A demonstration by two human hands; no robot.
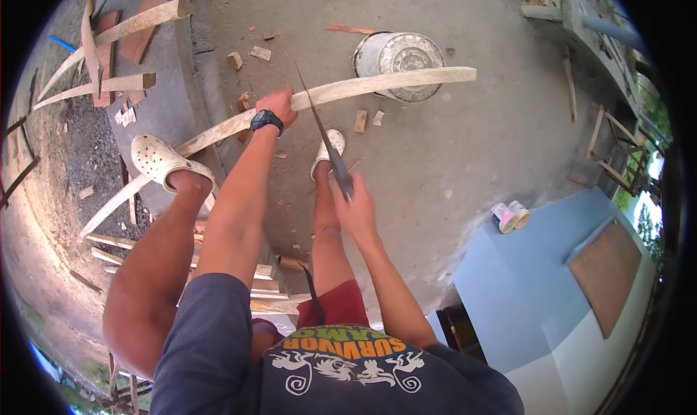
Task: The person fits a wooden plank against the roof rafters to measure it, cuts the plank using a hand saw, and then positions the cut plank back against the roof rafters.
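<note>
A long pale wooden board runs from lower left to upper right across the floor, its right part over a metal bucket lying on its side. My left hand, with a black watch at the wrist, is closed on the board near its middle. In my right hand is the handle end of a handsaw. The saw's narrow blade crosses the board just right of my left hand. My left shoe rests on the board's left part; the other shoe stands on the concrete.
Wood offcuts lie scattered on the floor. More planks are at the upper left, and slats are stacked beside my left leg. Two cans stand near a blue wall on the right.
</note>
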